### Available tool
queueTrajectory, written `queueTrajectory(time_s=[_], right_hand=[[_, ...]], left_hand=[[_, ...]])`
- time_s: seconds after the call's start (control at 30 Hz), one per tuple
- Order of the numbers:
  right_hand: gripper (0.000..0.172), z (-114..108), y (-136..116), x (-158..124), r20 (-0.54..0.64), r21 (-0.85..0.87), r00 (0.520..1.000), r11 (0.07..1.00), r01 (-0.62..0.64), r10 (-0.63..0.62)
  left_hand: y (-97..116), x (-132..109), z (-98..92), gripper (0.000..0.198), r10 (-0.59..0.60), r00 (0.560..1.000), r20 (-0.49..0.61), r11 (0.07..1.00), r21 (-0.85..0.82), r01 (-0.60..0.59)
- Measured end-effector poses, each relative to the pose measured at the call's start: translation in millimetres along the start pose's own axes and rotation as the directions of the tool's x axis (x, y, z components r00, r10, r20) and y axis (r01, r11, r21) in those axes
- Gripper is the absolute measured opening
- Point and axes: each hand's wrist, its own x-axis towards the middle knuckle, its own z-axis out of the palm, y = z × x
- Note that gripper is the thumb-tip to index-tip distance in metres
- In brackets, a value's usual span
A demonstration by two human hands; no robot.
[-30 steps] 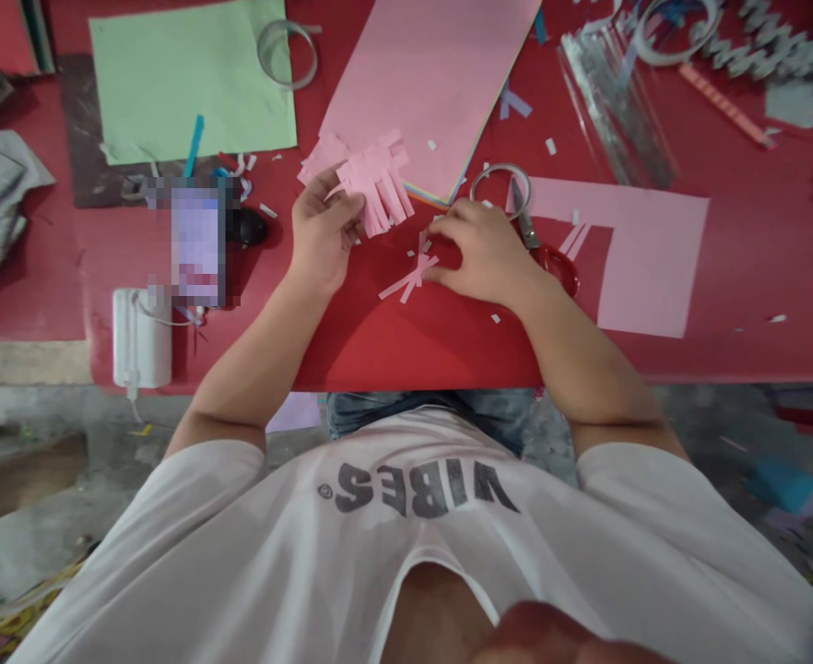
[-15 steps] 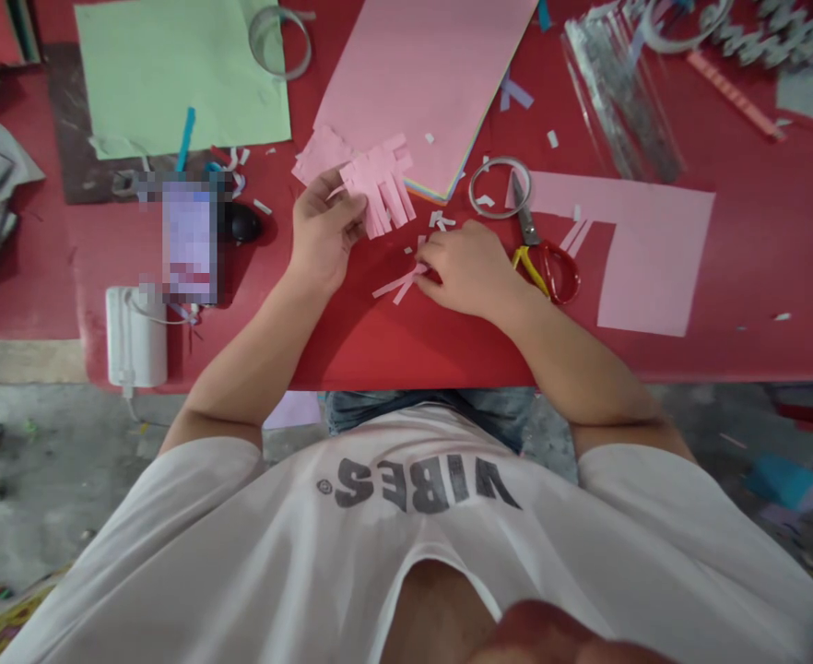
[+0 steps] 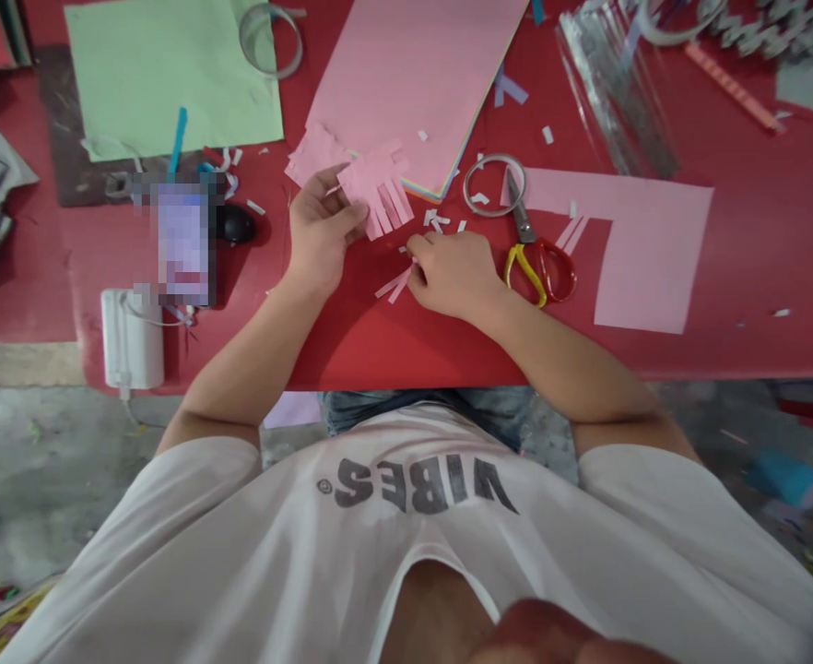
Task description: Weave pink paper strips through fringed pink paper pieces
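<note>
My left hand [image 3: 324, 226] pinches a piece of pink paper [image 3: 382, 189] whose edge is cut into fringe-like strips. To its right, my right hand [image 3: 452, 269] is closed with its fingertips on thin pink paper strips [image 3: 394, 284] low over the red table; the strips' upper ends are hidden by the fingers. Scissors [image 3: 535, 249] with one yellow and one red handle lie right of my right hand, their blades across a tape roll [image 3: 495, 184]. Small white paper scraps [image 3: 435, 221] are scattered between the hands.
Beyond my hands lies a stack of pink sheets [image 3: 413, 83]. An L-shaped pink sheet [image 3: 648, 240] is at the right, clear plastic packets [image 3: 614, 92] behind it. On the left are a green sheet [image 3: 171, 78], a phone [image 3: 183, 240], and a white power bank [image 3: 132, 341].
My right hand has moved slightly left and away from the scissors, whose yellow handle shows more fully. The whole view has shifted a little. My left hand keeps its hold on the fringed paper.
</note>
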Motion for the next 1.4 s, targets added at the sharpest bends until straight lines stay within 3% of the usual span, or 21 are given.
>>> queueTrajectory(time_s=[0.13, 0.23, 0.33, 0.43, 0.53, 0.7, 0.83, 1.0, 1.17, 1.4], right_hand=[[0.025, 2.0, -0.6, -2.7, -0.054, 0.102, 0.999, 0.995, 0.007, -0.001], [0.021, 7.9, 0.3, -4.8, -0.154, 0.329, 0.988, 0.943, 0.046, 0.006], [0.015, 16.1, 1.7, -3.7, -0.222, 0.612, 0.973, 0.787, 0.084, 0.069], [0.009, 21.6, 3.9, -0.1, -0.218, 0.761, 0.969, 0.642, 0.093, 0.118], [0.007, 21.2, 7.0, 2.6, -0.207, 0.796, 0.971, 0.598, 0.094, 0.123], [0.007, 14.8, 10.2, 3.3, -0.160, 0.778, 0.985, 0.623, 0.085, 0.065], [0.006, 9.9, 9.9, 3.1, -0.196, 0.766, 0.980, 0.630, 0.131, 0.035], [0.004, 3.1, 13.9, 2.3, -0.288, 0.780, 0.956, 0.593, 0.199, 0.058], [0.011, 6.4, 20.3, 4.2, -0.427, 0.792, 0.892, 0.537, 0.290, 0.147], [0.014, 20.6, 14.7, 5.2, -0.431, 0.785, 0.878, 0.565, 0.253, 0.207]], left_hand=[[-0.2, 1.0, 5.1, 0.066, 0.054, 0.998, -0.042, 0.998, -0.013, -0.054], [0.5, 2.7, 8.2, 0.067, 0.076, 0.996, -0.047, 0.997, -0.003, -0.076], [3.5, 3.2, 10.3, 0.068, 0.081, 0.995, -0.055, 0.997, -0.004, -0.081], [8.2, 1.7, 10.9, 0.067, 0.057, 0.995, -0.077, 0.998, -0.012, -0.058], [12.2, -0.6, 9.7, 0.063, 0.025, 0.997, -0.067, 1.000, 0.008, -0.024], [18.7, -3.8, 8.1, 0.065, 0.003, 1.000, -0.027, 0.997, 0.074, -0.001], [22.6, -6.0, 7.7, 0.060, -0.002, 1.000, -0.024, 0.994, 0.106, 0.005], [13.4, -5.6, 8.2, 0.058, 0.024, 1.000, 0.016, 1.000, 0.007, -0.024], [10.0, -8.8, 15.8, 0.055, 0.008, 1.000, -0.013, 0.990, -0.141, -0.010], [11.4, -18.4, 29.9, 0.049, -0.064, 0.997, -0.030, 0.970, -0.238, 0.055]])
